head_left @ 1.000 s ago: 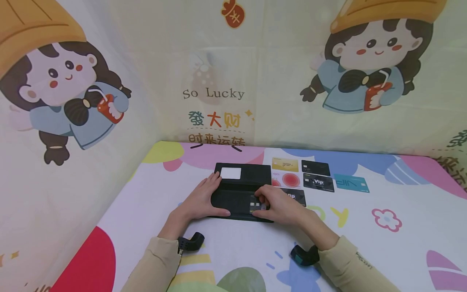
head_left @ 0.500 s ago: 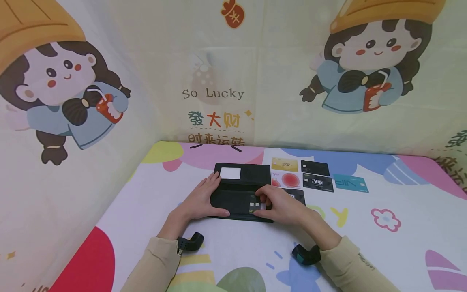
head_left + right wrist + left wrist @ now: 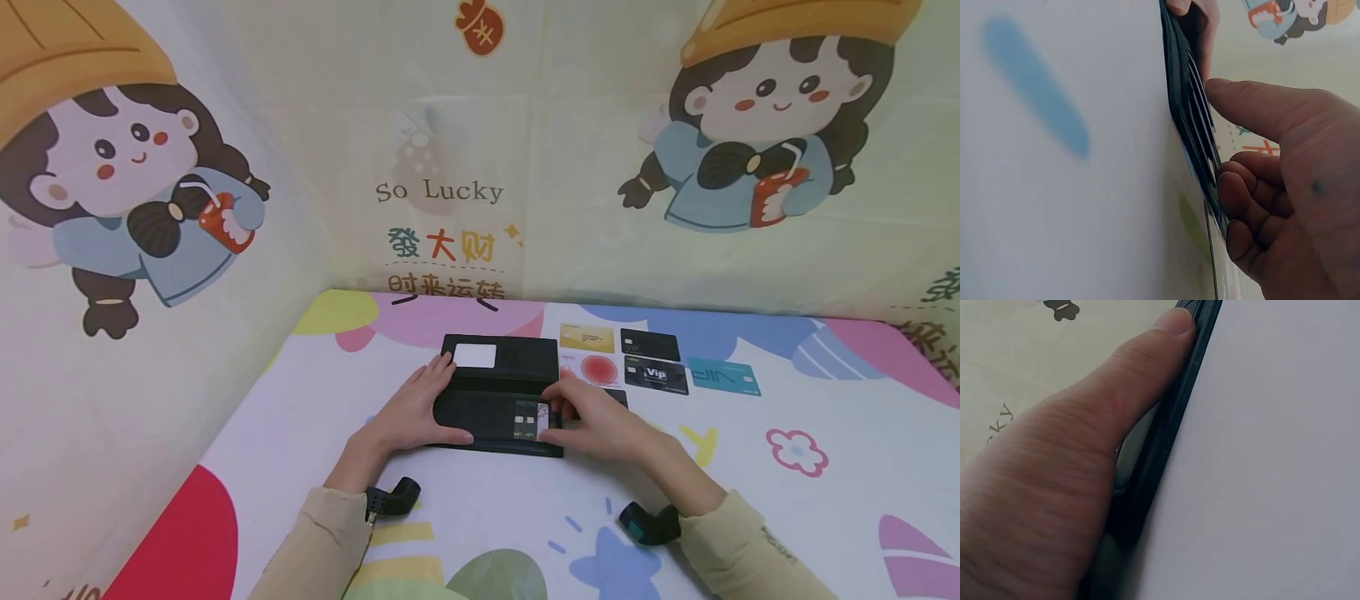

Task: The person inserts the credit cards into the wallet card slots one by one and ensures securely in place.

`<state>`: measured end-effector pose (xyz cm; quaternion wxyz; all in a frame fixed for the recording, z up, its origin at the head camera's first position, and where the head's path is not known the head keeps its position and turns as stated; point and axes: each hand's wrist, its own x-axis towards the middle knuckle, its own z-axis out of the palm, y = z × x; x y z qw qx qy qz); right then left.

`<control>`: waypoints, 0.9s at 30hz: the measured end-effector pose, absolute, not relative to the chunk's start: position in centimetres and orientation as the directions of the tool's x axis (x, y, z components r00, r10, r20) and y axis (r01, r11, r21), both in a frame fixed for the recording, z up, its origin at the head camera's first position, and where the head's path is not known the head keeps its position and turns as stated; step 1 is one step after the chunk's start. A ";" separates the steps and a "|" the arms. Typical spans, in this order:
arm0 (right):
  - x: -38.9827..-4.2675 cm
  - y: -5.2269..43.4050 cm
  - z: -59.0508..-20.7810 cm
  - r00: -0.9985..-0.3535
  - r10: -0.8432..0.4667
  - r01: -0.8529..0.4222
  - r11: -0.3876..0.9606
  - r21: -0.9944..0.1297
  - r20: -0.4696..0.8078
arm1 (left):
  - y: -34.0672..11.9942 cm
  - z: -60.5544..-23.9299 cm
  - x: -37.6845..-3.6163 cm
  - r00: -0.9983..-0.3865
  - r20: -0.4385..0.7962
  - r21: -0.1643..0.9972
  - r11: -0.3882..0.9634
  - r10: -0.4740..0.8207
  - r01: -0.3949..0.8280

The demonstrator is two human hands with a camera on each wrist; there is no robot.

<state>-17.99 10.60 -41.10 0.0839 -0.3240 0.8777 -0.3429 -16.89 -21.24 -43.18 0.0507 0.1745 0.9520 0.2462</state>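
Observation:
A black wallet (image 3: 498, 383) lies open on the patterned tablecloth, with a white card (image 3: 475, 356) in its far flap. My left hand (image 3: 420, 408) presses flat on the wallet's left part, its thumb (image 3: 1147, 369) along the near edge (image 3: 1166, 444). My right hand (image 3: 592, 421) is at the wallet's right end and pinches a light card (image 3: 542, 419) at the slots there. In the right wrist view the thumb (image 3: 1254, 106) lies against the stacked card slots (image 3: 1188, 119) and the other fingers are curled.
Loose cards lie to the right of the wallet: gold (image 3: 587, 337), black (image 3: 649, 344), pink with a red circle (image 3: 597, 368), black VIP (image 3: 656, 375) and teal (image 3: 723, 377). Another dark card (image 3: 618, 396) shows behind my right hand. Cartoon-printed cloth walls stand at the back and left.
My right hand has shifted to the right along the wallet's near half, and more of the card slots and the light card now shows. The left hand has stayed put.

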 end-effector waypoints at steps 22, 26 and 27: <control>-18.4 15.1 -41.1 -0.838 -0.538 -0.471 0.628 -0.620 0.091 | -21.3 -43.2 -16.9 -0.934 -0.009 0.482 0.820 0.356 0.308; -18.5 15.9 -41.2 -0.844 -0.523 -0.479 0.643 -0.598 0.114 | -21.3 -43.3 -17.0 -0.933 -0.008 0.483 0.818 0.360 0.312; -18.5 16.1 -41.2 -0.847 -0.519 -0.478 0.648 -0.593 0.115 | -21.3 -43.3 -17.0 -0.933 -0.008 0.483 0.818 0.361 0.312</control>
